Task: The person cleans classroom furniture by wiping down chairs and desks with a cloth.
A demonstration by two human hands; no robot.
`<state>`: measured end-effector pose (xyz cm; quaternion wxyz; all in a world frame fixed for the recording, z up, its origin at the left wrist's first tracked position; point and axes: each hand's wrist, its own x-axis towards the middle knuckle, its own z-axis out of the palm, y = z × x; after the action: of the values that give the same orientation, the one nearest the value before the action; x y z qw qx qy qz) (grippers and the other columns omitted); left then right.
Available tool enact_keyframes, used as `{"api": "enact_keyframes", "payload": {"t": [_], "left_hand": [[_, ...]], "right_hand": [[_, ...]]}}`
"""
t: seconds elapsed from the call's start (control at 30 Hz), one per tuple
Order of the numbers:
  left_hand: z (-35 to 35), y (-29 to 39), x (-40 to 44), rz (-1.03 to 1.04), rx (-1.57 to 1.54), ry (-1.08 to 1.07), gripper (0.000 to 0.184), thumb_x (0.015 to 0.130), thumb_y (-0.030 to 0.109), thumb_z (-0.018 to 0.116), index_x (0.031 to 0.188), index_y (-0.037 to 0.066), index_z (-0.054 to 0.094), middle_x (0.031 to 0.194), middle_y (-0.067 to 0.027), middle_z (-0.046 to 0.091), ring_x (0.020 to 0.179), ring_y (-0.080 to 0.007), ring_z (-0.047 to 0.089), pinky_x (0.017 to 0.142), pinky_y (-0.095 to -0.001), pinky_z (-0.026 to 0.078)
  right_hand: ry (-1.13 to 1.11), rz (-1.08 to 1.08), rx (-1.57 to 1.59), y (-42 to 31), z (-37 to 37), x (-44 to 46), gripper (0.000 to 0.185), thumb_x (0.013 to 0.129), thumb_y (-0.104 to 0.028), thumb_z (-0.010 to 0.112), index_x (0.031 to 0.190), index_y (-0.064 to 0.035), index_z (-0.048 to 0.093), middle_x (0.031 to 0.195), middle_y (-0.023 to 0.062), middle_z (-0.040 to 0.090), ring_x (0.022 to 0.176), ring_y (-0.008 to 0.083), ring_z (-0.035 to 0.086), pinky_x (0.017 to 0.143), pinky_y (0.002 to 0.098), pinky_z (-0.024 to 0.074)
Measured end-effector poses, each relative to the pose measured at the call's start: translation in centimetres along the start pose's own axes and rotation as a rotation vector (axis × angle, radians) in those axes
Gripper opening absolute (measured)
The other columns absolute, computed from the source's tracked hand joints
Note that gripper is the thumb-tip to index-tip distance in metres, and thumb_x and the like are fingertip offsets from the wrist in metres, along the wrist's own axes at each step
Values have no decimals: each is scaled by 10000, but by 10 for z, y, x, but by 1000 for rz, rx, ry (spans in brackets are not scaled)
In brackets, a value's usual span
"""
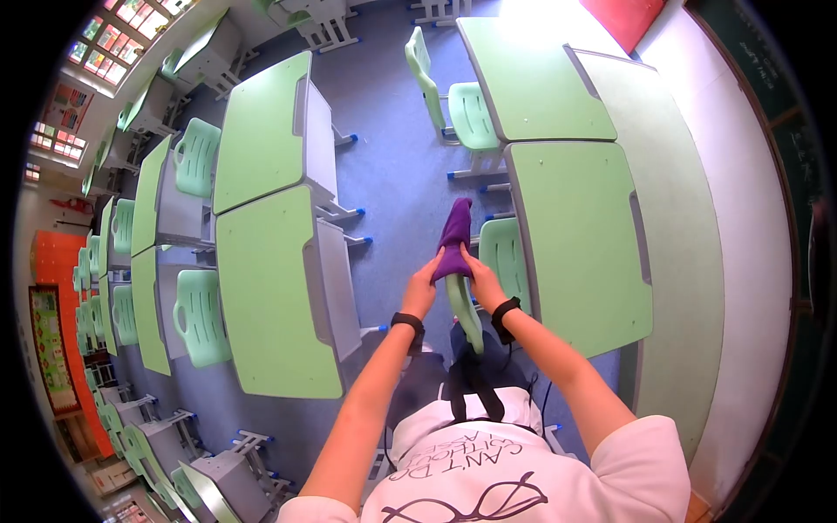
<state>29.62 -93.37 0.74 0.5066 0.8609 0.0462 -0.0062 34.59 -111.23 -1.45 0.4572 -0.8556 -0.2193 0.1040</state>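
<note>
A purple cloth [455, 237] lies over the top end of a green chair back [464, 312] in front of my body. My left hand [422, 288] grips the cloth from its left side, with the fingers pressed against it. On the right side my right hand [482, 277] holds the same cloth, its thumb and fingers close to the chair's edge. Both wrists wear black bands. The fingertips on the far side of the cloth are hidden.
Green desks [575, 244] stand close on the right, with a chair [506, 257] beside them. Another desk pair [275, 301] is on the left, with rows of desks and chairs beyond. A blackboard [754, 70] hangs at the far right.
</note>
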Motion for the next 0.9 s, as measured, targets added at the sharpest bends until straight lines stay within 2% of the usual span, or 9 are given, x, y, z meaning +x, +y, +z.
{"api": "enact_keyframes", "payload": {"t": [0.1,0.3,0.4,0.5,0.6,0.7,0.8,0.83,0.9], "left_hand": [[3,5,-16,-119,-25,-18,802,755,-181,412,1449,221,424,1285,-239,554,1164,-404,552,957,-415,467],[-1,-5,-56,169,-35,-5,823,740,-186,413,1452,226,421,1342,-216,525,1173,-410,543,966,-422,462],[-1,-9,-84,167,96,-61,807,742,-167,437,1447,225,429,1382,-180,506,1142,-417,555,955,-441,465],[3,-11,-111,169,107,-150,775,749,-161,427,1440,191,434,1414,-187,465,1175,-408,534,966,-432,464],[16,-21,-134,198,184,-254,806,744,-132,459,1458,239,407,1448,-130,452,1097,-410,576,919,-444,488],[30,-22,-152,155,115,-321,814,743,-125,446,1466,245,389,1459,-126,438,1113,-412,570,928,-436,490],[48,-39,-167,262,162,-314,832,722,-115,445,1473,234,370,1457,-145,426,1132,-417,551,940,-446,479],[46,-33,-172,196,100,-395,845,712,-120,444,1473,239,370,1464,-145,413,1144,-410,547,959,-451,466],[47,-33,-175,241,79,-442,828,718,-111,455,1465,240,386,1441,-151,444,1143,-403,552,963,-446,464]], "right_hand": [[27,-41,15,1,3,-11,789,765,172,465,1477,-151,363,1145,232,606,993,438,586,847,458,488],[-60,15,-44,-21,1,-54,793,753,173,463,1466,-165,391,1092,238,618,991,429,586,861,440,485],[-61,0,-23,-27,1,-81,771,768,146,482,1456,-192,406,1113,213,620,989,426,595,841,441,498],[-86,-17,-4,-39,-7,-111,781,744,171,475,1447,-167,421,1115,220,615,1034,422,577,891,422,480],[-114,-3,-33,-36,-10,-143,805,715,190,458,1445,-149,422,1119,226,612,1060,416,571,926,417,463],[-94,4,-79,-38,-12,-169,828,695,186,449,1447,-157,420,1104,231,616,1053,415,576,922,425,463],[-94,95,-132,-45,-11,-191,847,678,188,451,1447,-165,422,1096,234,617,1042,421,579,912,432,464],[-93,93,-151,-44,-11,-197,844,670,178,460,1441,-164,428,1100,238,615,1034,427,578,905,441,465],[-171,118,-135,-44,-18,-208,833,675,169,467,1440,-160,427,1114,239,610,1036,429,575,910,448,461]]}}
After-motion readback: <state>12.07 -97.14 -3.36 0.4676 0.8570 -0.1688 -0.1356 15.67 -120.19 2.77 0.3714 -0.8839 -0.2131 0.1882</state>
